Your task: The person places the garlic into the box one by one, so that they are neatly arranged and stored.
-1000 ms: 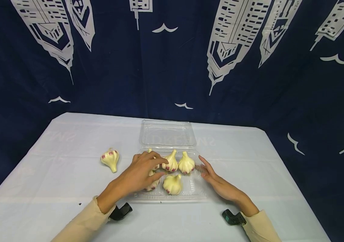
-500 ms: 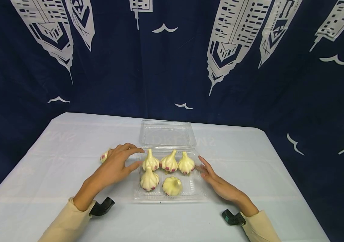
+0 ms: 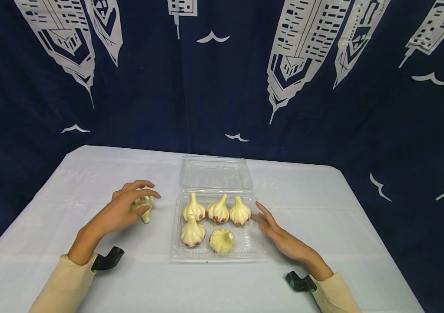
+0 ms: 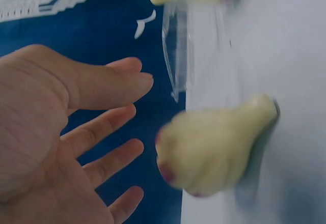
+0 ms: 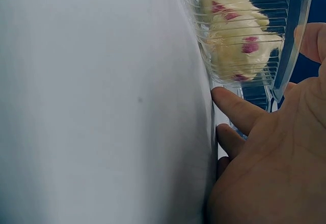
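My left hand (image 3: pixel 118 211) reaches over a lone garlic bulb (image 3: pixel 146 214) on the table left of the container. In the left wrist view its fingers are spread and apart from that bulb (image 4: pixel 209 150), with nothing held. A clear plastic clamshell container (image 3: pixel 251 241) lies open with several garlic bulbs inside, three in the back row and two in front. One front bulb (image 3: pixel 222 241) is tipped over. My right hand (image 3: pixel 284 239) rests at the container's right side, fingers straight; in the right wrist view the fingertips are by its ribbed wall (image 5: pixel 239 74).
The container's transparent lid (image 3: pixel 217 174) lies folded back behind it. A white cloth (image 3: pixel 316 208) covers the table. A dark blue curtain (image 3: pixel 222 95) with pale printed buildings hangs behind the far edge.
My left hand has left the bulbs in the container and moved left to the lone bulb, which it partly covers. The right hand has stayed at the container's right side.
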Motion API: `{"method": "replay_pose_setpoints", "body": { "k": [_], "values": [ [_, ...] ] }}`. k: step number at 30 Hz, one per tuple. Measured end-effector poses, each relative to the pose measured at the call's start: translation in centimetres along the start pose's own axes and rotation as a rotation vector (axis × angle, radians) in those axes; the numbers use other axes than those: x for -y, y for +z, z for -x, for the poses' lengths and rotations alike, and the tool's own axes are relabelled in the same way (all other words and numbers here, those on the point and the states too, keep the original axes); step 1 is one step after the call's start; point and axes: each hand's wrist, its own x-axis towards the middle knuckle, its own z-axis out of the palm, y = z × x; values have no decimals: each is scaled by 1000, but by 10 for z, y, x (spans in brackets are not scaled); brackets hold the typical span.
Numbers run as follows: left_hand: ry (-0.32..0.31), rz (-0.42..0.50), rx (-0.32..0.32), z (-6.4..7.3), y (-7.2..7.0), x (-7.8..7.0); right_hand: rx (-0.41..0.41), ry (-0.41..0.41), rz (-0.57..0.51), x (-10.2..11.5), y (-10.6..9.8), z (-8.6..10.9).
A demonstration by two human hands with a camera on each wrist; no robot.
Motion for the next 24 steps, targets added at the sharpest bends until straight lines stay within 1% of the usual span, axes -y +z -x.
{"method": "replay_pose_setpoints", "body": {
  "k": [7,11,14,17,19,24],
  "values": [
    [12,60,90,-1,-3,17,-2,-12,-11,0,0,0],
    [20,100,133,-4,-1,25,7,-25,-16,0,0,1],
    [5,129,158,-5,2,31,7,-25,-9,0,0,1],
    [-26,134,171,-6,5,36,3,-18,6,0,0,0],
    [-36,131,170,-6,7,39,0,-10,8,1,0,0],
    [-21,155,152,-6,10,45,-1,-12,6,1,0,1]
  ]
}}
